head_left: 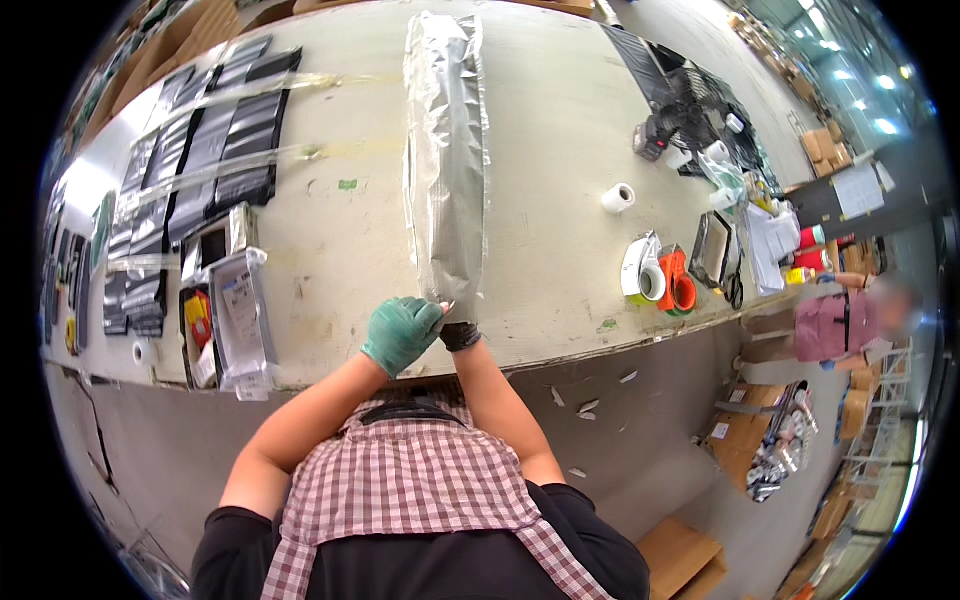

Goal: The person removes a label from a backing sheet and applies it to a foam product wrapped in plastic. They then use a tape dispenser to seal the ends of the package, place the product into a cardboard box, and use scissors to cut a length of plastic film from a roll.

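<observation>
A long silvery plastic-wrapped package [447, 170] lies lengthwise on the white table, its near end toward me. My left hand [400, 336], in a green glove, is closed at that near end, with thumb and fingers pinching the wrap. Right beside it is my right hand [461, 337] in a dark glove, low against the package's end. Its fingers are mostly hidden by the wrap and the left hand, and a small pale tip shows between the two hands.
Black flat bags [235, 130] lie strapped at left, near a box of packets [240, 310]. To the right are a white roll [619, 197], an orange tape dispenser [678, 282], a white tape dispenser [642, 268] and a black fan [690, 110]. A co-worker [835, 325] stands beyond the table's right end.
</observation>
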Demonstrator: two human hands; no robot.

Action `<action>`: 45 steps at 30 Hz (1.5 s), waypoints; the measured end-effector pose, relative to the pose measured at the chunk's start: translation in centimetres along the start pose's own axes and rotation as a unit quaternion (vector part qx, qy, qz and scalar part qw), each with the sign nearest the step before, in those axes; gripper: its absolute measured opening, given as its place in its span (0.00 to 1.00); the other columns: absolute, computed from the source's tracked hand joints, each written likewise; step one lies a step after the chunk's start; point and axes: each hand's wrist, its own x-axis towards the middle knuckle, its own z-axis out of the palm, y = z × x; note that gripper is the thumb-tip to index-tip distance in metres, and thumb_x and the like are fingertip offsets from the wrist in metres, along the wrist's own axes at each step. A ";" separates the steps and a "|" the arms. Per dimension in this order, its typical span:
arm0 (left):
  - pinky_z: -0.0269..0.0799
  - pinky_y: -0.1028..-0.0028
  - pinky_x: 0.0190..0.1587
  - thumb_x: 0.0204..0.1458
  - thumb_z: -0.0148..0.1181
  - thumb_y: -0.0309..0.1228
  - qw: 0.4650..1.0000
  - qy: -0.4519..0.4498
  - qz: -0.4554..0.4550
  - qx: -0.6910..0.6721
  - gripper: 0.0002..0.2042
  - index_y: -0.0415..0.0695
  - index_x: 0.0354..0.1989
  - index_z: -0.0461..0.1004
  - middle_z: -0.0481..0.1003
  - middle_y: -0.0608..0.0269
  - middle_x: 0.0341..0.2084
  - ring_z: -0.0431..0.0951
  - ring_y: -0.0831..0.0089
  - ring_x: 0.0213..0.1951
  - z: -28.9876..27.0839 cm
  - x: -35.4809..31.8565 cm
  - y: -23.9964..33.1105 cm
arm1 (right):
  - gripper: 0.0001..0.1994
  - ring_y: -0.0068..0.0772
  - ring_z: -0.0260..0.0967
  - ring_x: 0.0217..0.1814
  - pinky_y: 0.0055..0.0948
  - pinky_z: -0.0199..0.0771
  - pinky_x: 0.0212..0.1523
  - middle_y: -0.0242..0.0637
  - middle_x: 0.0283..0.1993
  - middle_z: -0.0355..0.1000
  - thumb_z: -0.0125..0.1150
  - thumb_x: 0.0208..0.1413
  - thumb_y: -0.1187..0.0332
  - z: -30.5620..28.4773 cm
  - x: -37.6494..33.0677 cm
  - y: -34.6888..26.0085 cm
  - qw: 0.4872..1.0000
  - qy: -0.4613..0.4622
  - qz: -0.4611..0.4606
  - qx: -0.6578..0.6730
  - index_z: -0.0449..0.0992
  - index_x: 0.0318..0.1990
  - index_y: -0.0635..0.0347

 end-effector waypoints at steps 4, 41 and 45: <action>0.69 0.62 0.35 0.43 0.59 0.26 0.995 -0.093 0.021 -0.034 0.20 0.49 0.48 0.69 0.72 0.59 0.33 0.73 0.60 0.32 -1.4 -5.5 -5.1 | 0.07 0.29 0.70 0.34 0.26 0.71 0.38 0.37 0.32 0.74 0.54 0.57 0.69 -1.8 -3.4 -14.1 0.982 -0.129 0.106 0.090 0.75 0.36 0.64; 0.69 0.76 0.42 0.60 0.50 0.33 0.883 0.141 -0.229 -0.384 0.10 0.41 0.44 0.72 0.75 0.63 0.32 0.74 0.76 0.37 0.2 -3.6 -0.6 | 0.13 0.41 0.70 0.26 0.30 0.68 0.28 0.43 0.27 0.71 0.48 0.63 0.62 -11.5 0.0 -19.3 0.978 0.016 -0.160 -0.129 0.74 0.33 0.62; 0.66 0.82 0.30 0.59 0.53 0.36 0.728 0.074 -0.509 -0.454 0.12 0.39 0.43 0.72 0.72 0.72 0.24 0.68 0.83 0.26 2.1 -1.3 -1.9 | 0.21 0.48 0.62 0.22 0.37 0.63 0.25 0.48 0.20 0.65 0.45 0.64 0.55 -9.6 1.8 -15.8 0.977 0.090 0.056 -0.185 0.72 0.29 0.66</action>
